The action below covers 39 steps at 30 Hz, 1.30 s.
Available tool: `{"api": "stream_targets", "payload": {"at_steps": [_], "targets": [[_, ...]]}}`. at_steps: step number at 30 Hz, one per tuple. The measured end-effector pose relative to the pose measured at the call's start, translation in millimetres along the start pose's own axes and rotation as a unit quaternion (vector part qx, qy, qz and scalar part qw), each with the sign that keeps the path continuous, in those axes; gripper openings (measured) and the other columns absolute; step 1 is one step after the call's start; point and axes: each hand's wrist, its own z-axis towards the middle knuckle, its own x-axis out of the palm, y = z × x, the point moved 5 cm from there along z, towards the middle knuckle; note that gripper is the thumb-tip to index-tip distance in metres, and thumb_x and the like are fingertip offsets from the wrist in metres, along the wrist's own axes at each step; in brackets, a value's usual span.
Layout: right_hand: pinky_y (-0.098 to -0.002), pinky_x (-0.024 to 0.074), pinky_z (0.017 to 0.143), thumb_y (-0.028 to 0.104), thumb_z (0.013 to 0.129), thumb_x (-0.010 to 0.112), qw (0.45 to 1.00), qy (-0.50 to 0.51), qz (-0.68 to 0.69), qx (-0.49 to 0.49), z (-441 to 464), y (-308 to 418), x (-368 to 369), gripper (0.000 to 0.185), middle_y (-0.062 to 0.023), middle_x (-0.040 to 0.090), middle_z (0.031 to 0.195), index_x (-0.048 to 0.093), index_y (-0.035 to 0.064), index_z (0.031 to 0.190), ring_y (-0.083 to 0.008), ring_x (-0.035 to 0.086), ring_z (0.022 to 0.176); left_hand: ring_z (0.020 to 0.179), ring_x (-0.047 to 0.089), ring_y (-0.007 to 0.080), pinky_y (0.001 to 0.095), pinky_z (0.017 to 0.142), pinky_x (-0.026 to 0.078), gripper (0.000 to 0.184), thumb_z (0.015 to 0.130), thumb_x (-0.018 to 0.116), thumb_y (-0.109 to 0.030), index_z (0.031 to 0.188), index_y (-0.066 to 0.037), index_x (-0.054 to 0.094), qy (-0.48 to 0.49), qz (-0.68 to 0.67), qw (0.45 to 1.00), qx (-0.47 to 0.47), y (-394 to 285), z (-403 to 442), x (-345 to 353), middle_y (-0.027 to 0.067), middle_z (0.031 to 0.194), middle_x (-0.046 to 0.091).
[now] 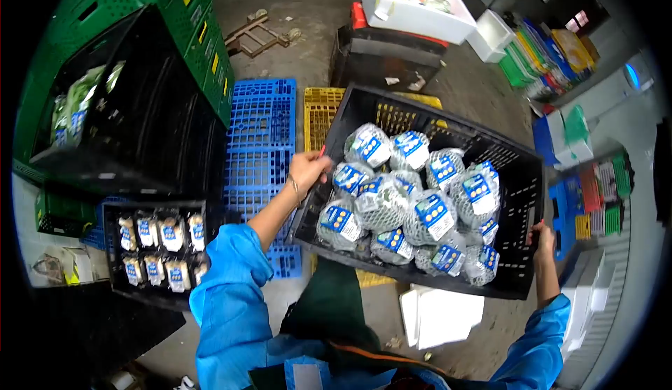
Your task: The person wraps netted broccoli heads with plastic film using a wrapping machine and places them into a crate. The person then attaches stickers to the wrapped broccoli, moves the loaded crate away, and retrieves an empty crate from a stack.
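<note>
A black plastic crate (519, 180) hangs tilted in front of my body, held at both ends. My left hand (309, 172) is closed over its left side, with the fingers partly behind the rim. On the opposite end, my right hand (542, 239) grips the crate's right side. Inside lie several round packs (383, 204) in white foam netting and clear plastic, with blue and white labels. What the packs contain is hard to make out. They are heaped towards the left and middle, while the crate's right end shows bare floor and wall.
Blue pallets (260, 121) and a yellow pallet (318, 121) lie on the floor. At left stand green crates (199, 37) and black crates (133, 103), one holding labelled packs (170, 235). Ahead, a white foam box (420, 13) tops a dark bin (381, 58). White boards (441, 316) lie below.
</note>
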Motion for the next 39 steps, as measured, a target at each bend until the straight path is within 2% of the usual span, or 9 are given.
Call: {"api": "stream_targets", "payload": {"at_steps": [15,21,24,30,31,32,34,36,39], "targets": [[-0.0267,0.0423,0.052,0.003,0.072,0.051,0.985,0.092,-0.128,-0.065,332,-72,519,0.007,-0.0056,0.055,0.064,0.056,-0.0009,0.076,-0.0144,0.052,0.053,0.068,0.058,0.0143,0.0246,0.063,0.045,0.020,0.070,0.059,-0.005,0.089,-0.001,0.061,-0.155,-0.065,0.979,-0.115,241,457,-164,0.0050,0.076,0.061],[-0.0295,0.0451,0.063,0.011,0.083,0.054,0.939,0.088,-0.315,-0.109,423,-133,564,0.017,-0.0079,0.059,0.077,0.052,-0.0006,0.096,-0.0192,0.057,0.068,0.077,0.057,0.0151,0.0281,0.072,0.045,0.039,0.088,0.050,-0.022,0.121,-0.001,0.049,-0.207,0.066,0.975,0.053,298,525,-145,0.0064,0.089,0.063],[-0.0343,0.0442,0.073,0.009,0.085,0.051,0.817,-0.034,-0.436,-0.376,458,-170,573,0.025,-0.0132,0.059,0.088,0.046,-0.0018,0.107,-0.0242,0.057,0.081,0.079,0.062,0.0233,0.0316,0.072,0.047,0.039,0.092,0.044,-0.027,0.124,-0.005,0.047,-0.276,0.227,0.931,0.069,274,528,-123,0.0145,0.088,0.064],[-0.0423,0.0401,0.087,0.021,0.081,0.060,0.746,0.009,-0.650,-0.144,446,-144,586,0.052,-0.0239,0.051,0.114,0.035,0.0006,0.122,-0.0372,0.051,0.104,0.074,0.061,0.0316,0.0349,0.068,0.047,0.037,0.091,0.046,-0.028,0.123,-0.009,0.049,-0.280,0.203,0.932,0.108,283,532,-125,0.0215,0.084,0.062],[-0.0553,0.0256,0.096,0.037,0.082,0.056,0.721,-0.005,-0.689,-0.080,421,-135,592,0.072,-0.0184,0.035,0.133,0.018,0.0106,0.137,-0.0406,0.032,0.123,0.065,0.060,0.0313,0.0347,0.065,0.047,0.037,0.091,0.048,-0.027,0.122,-0.008,0.049,-0.284,0.256,0.911,0.151,281,531,-128,0.0224,0.077,0.059],[-0.0568,0.0155,0.100,0.043,0.081,0.054,0.687,-0.059,-0.705,-0.163,412,-144,589,0.078,-0.0161,0.026,0.139,0.013,0.0125,0.140,-0.0391,0.023,0.127,0.077,0.057,0.0328,0.0373,0.073,0.045,0.038,0.088,0.051,-0.026,0.123,-0.011,0.049,-0.234,0.254,0.937,0.050,279,530,-132,0.0223,0.088,0.059],[-0.0533,0.0184,0.099,0.034,0.084,0.052,0.702,-0.089,-0.596,-0.380,331,-145,601,0.063,-0.0165,0.030,0.138,0.026,0.0106,0.137,-0.0358,0.029,0.125,0.096,0.051,0.0352,0.0415,0.084,0.039,0.041,0.085,0.055,-0.025,0.123,-0.010,0.049,-0.417,0.379,0.817,0.126,274,491,-121,0.0214,0.105,0.054],[-0.0495,0.0203,0.102,0.018,0.084,0.053,0.747,0.066,-0.452,-0.483,243,-195,577,0.062,-0.0213,0.031,0.136,0.024,0.0023,0.136,-0.0390,0.029,0.125,0.103,0.046,0.0354,0.0416,0.087,0.036,0.036,0.085,0.055,-0.021,0.115,-0.001,0.050,-0.365,0.236,0.899,0.057,265,417,-97,0.0207,0.109,0.052],[-0.0488,0.0183,0.105,0.022,0.075,0.065,0.729,0.215,-0.641,-0.106,101,-405,459,0.082,-0.0271,0.020,0.140,0.017,-0.0008,0.138,-0.0413,0.017,0.131,0.094,0.052,0.0180,0.0288,0.084,0.041,0.026,0.089,0.053,-0.015,0.110,-0.001,0.051,-0.250,0.105,0.961,0.054,251,268,-44,0.0098,0.102,0.057]]}}
